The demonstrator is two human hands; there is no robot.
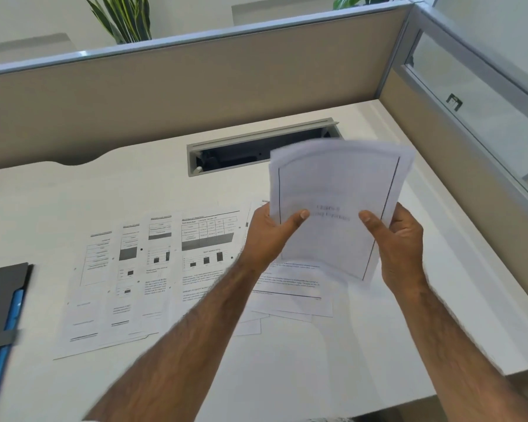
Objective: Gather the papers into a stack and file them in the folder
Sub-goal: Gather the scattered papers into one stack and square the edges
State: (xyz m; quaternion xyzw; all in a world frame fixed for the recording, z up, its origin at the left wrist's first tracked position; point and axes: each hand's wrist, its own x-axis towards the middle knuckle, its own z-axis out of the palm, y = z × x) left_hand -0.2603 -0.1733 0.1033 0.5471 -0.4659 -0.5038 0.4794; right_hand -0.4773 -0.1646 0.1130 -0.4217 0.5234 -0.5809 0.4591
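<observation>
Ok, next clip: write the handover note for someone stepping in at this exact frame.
Left hand and right hand: both grip the held sheaf of papers by its lower edge, above the desk.
Loose printed sheets lie fanned and overlapping on the desk; more sheets sit under the hands.
Dark folder with blue spine lies at the desk's left edge, apart from the papers.
Done: a few sheets gathered.
Left: collect the rest, square the stack, file it in the folder.
</observation>
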